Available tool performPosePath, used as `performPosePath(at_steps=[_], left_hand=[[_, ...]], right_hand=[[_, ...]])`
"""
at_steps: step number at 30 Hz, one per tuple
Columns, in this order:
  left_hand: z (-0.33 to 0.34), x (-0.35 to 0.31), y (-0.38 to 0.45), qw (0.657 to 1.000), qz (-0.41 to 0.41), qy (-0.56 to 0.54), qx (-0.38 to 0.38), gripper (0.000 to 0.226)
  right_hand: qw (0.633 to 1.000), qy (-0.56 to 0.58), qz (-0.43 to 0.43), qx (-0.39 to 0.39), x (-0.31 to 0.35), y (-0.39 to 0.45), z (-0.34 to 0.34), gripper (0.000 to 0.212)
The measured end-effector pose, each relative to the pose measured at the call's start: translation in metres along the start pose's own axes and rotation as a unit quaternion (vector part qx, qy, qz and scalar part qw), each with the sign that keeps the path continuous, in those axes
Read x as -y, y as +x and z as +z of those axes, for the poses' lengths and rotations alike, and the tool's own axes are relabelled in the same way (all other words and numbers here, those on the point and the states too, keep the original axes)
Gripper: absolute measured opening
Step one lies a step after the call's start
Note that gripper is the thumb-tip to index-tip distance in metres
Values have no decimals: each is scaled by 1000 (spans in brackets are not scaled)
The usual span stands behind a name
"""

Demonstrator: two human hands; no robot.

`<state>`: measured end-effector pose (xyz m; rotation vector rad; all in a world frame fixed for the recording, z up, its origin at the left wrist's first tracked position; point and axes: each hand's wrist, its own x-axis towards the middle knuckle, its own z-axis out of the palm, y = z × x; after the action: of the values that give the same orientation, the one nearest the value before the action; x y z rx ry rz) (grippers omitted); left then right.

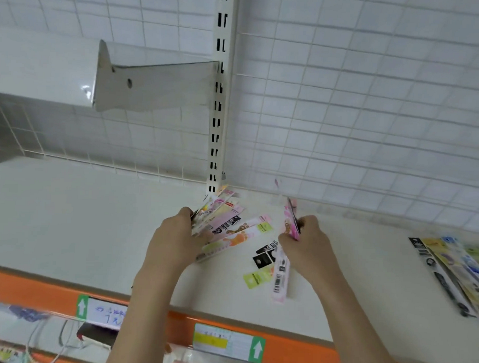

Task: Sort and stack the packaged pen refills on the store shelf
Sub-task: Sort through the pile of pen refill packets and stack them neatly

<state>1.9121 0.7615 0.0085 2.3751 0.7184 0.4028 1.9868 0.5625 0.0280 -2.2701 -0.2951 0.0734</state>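
Above the white shelf (68, 229), your left hand (174, 233) grips a fanned bunch of refill packs (226, 221), your right hand (309, 243) pinches one pink refill pack (291, 221) upright, loose packs (270, 269) lie between, another pile (447, 270) well right.

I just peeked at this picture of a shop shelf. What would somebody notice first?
Probably the two hands in the middle: the left hand holds a colourful fan of refill packs, and the right hand pinches one pink pack. A few loose packs lie on the white shelf between them, and another pile sits at the far right.
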Motion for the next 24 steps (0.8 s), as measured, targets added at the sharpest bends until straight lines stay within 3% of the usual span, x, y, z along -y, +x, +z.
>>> performPosePath(at_steps=[3, 5, 7, 13, 17, 21, 24], left_hand=[[14, -12, 2, 999, 11, 22, 36, 35], [22, -20, 7, 997, 14, 35, 66, 51], [28, -27, 15, 995, 18, 44, 87, 64], [45, -43, 36, 978, 54, 123, 158, 67], [51, -47, 39, 965, 63, 171, 189, 54], [50, -53, 38, 964, 63, 200, 160, 24], [45, -55, 38, 966, 79, 196, 151, 21]], right_hand=[[999, 5, 31, -38, -13, -1, -17, 38], [997, 0, 58, -43, -22, -3, -24, 46], [995, -3, 88, -41, -32, -5, -27, 44], [989, 10, 133, -56, -46, -8, -33, 25], [987, 34, 140, -64, -52, -8, -35, 23], [986, 59, 146, -57, -58, -8, -35, 20], [987, 41, 142, -60, -64, -6, -36, 22]])
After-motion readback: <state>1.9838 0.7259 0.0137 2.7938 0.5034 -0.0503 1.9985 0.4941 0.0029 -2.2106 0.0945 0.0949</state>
